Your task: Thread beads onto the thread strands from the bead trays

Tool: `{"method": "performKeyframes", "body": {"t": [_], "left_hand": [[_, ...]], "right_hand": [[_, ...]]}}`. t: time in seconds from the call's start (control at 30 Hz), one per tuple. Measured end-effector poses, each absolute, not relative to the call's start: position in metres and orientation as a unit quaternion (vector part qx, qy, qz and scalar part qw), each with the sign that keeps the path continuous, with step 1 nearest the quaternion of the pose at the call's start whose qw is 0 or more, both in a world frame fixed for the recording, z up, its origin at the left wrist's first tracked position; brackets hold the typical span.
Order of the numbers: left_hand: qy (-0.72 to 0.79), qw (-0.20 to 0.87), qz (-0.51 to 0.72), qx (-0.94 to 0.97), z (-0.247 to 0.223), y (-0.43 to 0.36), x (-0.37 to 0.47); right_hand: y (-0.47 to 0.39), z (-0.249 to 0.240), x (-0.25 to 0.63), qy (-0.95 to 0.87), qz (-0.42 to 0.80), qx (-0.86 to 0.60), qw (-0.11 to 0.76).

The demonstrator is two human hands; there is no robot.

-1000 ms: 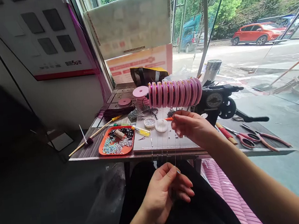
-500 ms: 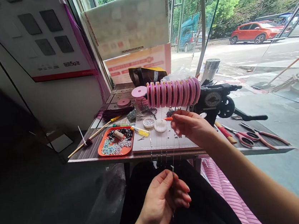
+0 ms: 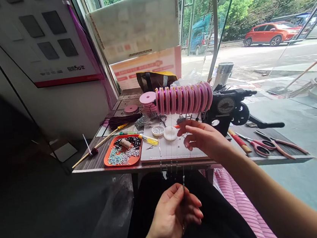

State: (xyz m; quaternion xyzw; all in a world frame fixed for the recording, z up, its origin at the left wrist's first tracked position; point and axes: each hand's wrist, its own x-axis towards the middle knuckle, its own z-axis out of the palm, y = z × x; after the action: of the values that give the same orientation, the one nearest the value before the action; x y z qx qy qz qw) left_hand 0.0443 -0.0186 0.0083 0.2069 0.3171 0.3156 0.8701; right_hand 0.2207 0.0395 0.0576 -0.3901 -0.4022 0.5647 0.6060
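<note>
My left hand (image 3: 173,212), low over the lap, pinches a thin line between thumb and forefinger. A small silvery fitting (image 3: 183,179) on that line stands just above the fingertips. My right hand (image 3: 200,135) hovers over the pale board (image 3: 151,156), its fingers apart and slightly curled. Beside its fingertips an orange tip (image 3: 176,126) shows, partly hidden by the hand. Several thin lines run down from the pink foam rings (image 3: 183,99) on the winder (image 3: 228,105) past the table's front edge, with small fittings (image 3: 166,166) on their lower ends.
On the left are an orange tray (image 3: 109,162) of beads and small parts, a yellow-handled tool (image 3: 151,139) and a stick (image 3: 80,160). A small dish (image 3: 158,130) and a white disc (image 3: 170,133) are on the board. Scissors (image 3: 260,148) and pliers (image 3: 283,148) lie right.
My right hand's fingers have loosened and spread, and the hand has shifted slightly down. My left hand keeps its pinch almost in place; the fitting above it stands more upright.
</note>
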Motion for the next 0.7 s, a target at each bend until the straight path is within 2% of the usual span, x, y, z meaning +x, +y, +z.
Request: {"method": "performKeyframes", "body": {"t": [0.13,0.2,0.37,0.7], "left_hand": [[0.316,0.866,0.322,0.215,0.007,-0.019,0.044],[0.314,0.863,0.323,0.227,0.007,-0.020,0.045],[0.315,0.858,0.325,0.244,0.008,-0.022,0.046],[0.315,0.856,0.321,0.254,0.012,-0.022,0.047]], "right_hand": [[0.006,0.039,0.210,-0.511,0.600,-0.448,0.422],[-0.010,0.029,0.203,-0.523,0.632,-0.433,0.373],[-0.027,0.018,0.192,-0.488,0.646,-0.402,0.428],[-0.029,0.008,0.186,-0.438,0.702,-0.338,0.448]]}}
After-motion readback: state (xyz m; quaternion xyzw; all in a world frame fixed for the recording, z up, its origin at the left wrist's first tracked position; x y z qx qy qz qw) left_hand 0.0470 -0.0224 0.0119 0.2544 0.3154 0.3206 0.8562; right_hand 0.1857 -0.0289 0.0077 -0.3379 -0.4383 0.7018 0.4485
